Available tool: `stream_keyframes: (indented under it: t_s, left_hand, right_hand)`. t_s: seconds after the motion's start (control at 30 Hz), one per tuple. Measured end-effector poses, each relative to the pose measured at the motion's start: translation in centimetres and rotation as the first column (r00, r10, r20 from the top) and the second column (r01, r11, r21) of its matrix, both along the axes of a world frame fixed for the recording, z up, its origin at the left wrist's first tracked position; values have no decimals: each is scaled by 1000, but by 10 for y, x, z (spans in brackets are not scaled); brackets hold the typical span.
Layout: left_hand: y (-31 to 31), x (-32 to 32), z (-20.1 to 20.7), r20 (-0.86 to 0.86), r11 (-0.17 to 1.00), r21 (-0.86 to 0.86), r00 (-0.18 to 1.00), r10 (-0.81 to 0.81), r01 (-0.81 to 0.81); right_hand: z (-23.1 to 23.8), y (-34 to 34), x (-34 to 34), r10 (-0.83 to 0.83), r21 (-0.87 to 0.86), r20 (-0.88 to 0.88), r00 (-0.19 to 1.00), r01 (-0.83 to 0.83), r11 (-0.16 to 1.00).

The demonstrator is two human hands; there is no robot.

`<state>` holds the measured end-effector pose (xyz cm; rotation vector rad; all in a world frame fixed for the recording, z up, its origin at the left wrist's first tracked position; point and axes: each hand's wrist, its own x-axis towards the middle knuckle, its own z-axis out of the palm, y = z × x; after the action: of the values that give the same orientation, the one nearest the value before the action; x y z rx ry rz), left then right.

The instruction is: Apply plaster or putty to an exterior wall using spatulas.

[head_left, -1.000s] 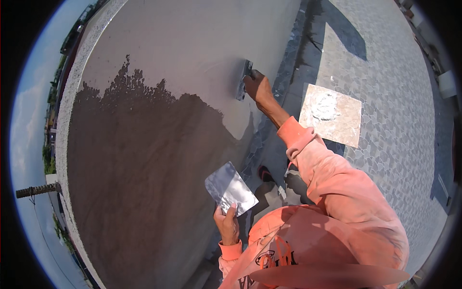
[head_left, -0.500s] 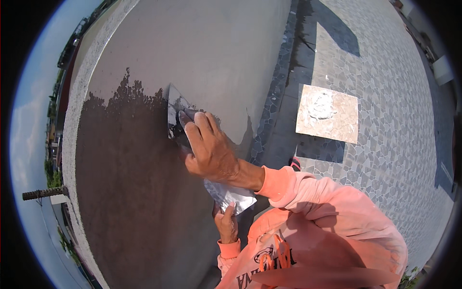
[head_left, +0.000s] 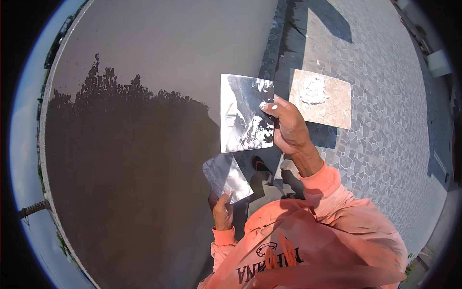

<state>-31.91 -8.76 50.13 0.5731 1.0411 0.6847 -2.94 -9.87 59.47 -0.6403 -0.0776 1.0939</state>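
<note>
My right hand grips a wide metal plastering trowel by its right edge, its shiny face smeared with pale plaster and turned toward me. Below it, my left hand holds a smaller metal blade by its lower corner, tilted up to the left. Both tools are close to the plastered wall, which is lighter grey above and dark, damp brown below. The two blades sit apart, the big one above the small one. Orange sleeves cover both forearms.
A square board with a heap of pale plaster lies on the stone-paved ground to the right. A dark sandal shows at the wall's foot. Light-coloured containers stand at the far right edge.
My right hand has drawn the wide trowel off the wall, from the upper left to the centre, and turned its face toward me. My left hand has stayed low with the small blade.
</note>
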Motion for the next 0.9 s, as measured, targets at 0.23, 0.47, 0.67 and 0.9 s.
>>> stream_keyframes:
  t_s: [0.23, 0.47, 0.67, 0.9]
  left_hand:
    - [9, 40, 7, -89, 994, 26, 991, -101, 103]
    - [-13, 118, -69, 17, 951, 170, 964, -264, 258]
    - [-38, 201, -179, 220, 886, 74, 859, -462, 458]
    - [-25, 228, -330, -34, 641, 208, 660, -750, 739]
  right_hand:
    - [-98, -78, 23, -45, -239, -86, 995, 24, 971]
    - [-271, -126, 43, 42, -416, -124, 991, -90, 905]
    - [-393, -161, 54, 290, -637, 164, 943, -123, 761]
    - [-516, -171, 44, 65, -629, -9, 998, -56, 776]
